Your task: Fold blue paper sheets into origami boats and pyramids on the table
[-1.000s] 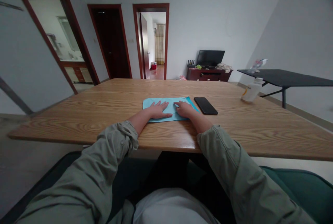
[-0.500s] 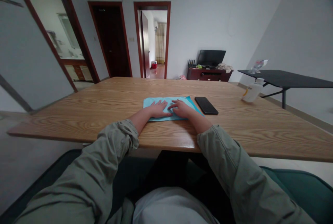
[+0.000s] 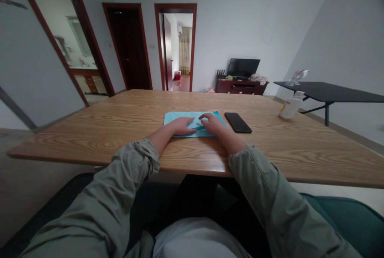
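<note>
Cloth [image 3: 177, 119], lt blue, thin and soft-looking, lies folded flat on oak-grain table top [image 3: 105, 134], centre-front, just L of phone. Darker teal layer [image 3: 221, 119] shows along R edge of fold; surface has shallow ridges, not fully smooth.

My L hand [image 3: 180, 126]: flat, palm down, fingers together, resting on cloth, no pinch, holding nothing. My R hand [image 3: 213, 124]: knuckles arched, fingertips on top layer; cannot tell if they have caught an edge. No closed grip confirmed on either side.

Risks: 1) varnished top looks low-friction, so uneven pressure could slide cloth. 2) Dragging R fingertips could skew top layer or add creases. 3) Black smartphone [image 3: 237, 123], glossy glass face, sits just beside cloth; wide R-hand swing could knock it. White plastic bottle [image 3: 290, 107], upright, well apart on R: low risk. Olive L sleeve [image 3: 120, 174], cuff rolled, sits off cloth.
</note>
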